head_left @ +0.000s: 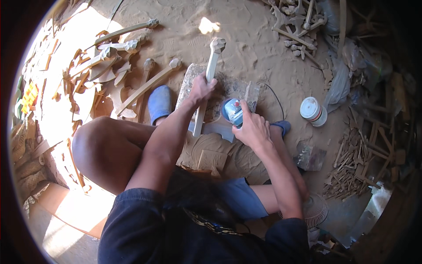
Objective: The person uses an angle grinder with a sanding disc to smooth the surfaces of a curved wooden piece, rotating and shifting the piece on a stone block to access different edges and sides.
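My left hand (201,89) is wrapped around the middle of a pale wooden furniture leg (212,65). The leg stands at a slant, its faceted knob pointing away from me and its plain end toward my lap. Beneath it lies a worn, dusty work block (187,86). In my right hand (256,130) is an angle grinder (233,111) with a blue-green head and a red button. Its round disc faces the leg, with a gap between them. My fingers cover most of the grinder's body.
Several knobbed wooden legs (151,84) and offcuts lie at the left. A white tub (311,108) stands on the sandy floor at the right, near a heap of wood sticks (349,169). A dark cable (278,97) curves past the block. More wood scraps (303,26) lie at the far right.
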The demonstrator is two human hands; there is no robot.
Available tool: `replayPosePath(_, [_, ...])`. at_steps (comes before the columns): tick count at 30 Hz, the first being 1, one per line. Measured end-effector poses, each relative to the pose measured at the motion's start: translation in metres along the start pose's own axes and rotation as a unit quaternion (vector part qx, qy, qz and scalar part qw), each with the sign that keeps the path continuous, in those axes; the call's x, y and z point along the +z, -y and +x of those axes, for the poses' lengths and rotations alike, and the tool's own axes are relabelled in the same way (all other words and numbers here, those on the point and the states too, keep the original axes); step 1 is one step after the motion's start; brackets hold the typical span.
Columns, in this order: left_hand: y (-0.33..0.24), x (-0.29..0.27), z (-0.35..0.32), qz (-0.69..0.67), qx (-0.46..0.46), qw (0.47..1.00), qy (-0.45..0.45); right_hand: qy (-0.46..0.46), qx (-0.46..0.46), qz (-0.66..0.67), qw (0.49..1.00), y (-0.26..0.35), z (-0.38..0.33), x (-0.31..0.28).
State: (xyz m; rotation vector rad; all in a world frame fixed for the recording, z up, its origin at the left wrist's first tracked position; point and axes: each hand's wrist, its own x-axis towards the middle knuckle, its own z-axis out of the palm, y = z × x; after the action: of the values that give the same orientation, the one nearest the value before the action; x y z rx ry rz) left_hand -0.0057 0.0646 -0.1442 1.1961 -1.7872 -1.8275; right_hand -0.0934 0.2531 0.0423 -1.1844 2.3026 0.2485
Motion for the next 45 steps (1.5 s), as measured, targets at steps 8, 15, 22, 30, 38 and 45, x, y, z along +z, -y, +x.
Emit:
replayPosePath(8, [0.018,0.002,0.012,0.013,0.035,0.999,-0.028,-0.082,0.000,-0.075,0.994,-0.008,0.006,-0.007])
replayPosePath(15, [-0.002,0.002,0.003,-0.131,0.035,0.991,0.021,-0.068,0.040,0.063,0.995,-0.009,-0.027,0.002])
replayPosePath(22, [0.006,-0.013,0.007,-0.038,0.069,0.997,-0.022,-0.026,0.021,0.105,0.994,0.035,-0.046,0.033])
replayPosePath(30, [0.005,-0.006,0.006,-0.044,0.036,0.998,-0.019,-0.012,0.036,0.109,0.993,0.047,-0.054,0.043])
replayPosePath(38, [0.013,-0.003,0.010,-0.037,0.046,0.998,-0.028,-0.015,0.035,0.113,0.993,0.048,-0.048,0.046])
replayPosePath(45, [0.010,0.003,0.008,-0.014,0.064,0.997,-0.026,-0.018,0.036,0.062,0.997,0.044,-0.048,0.044])
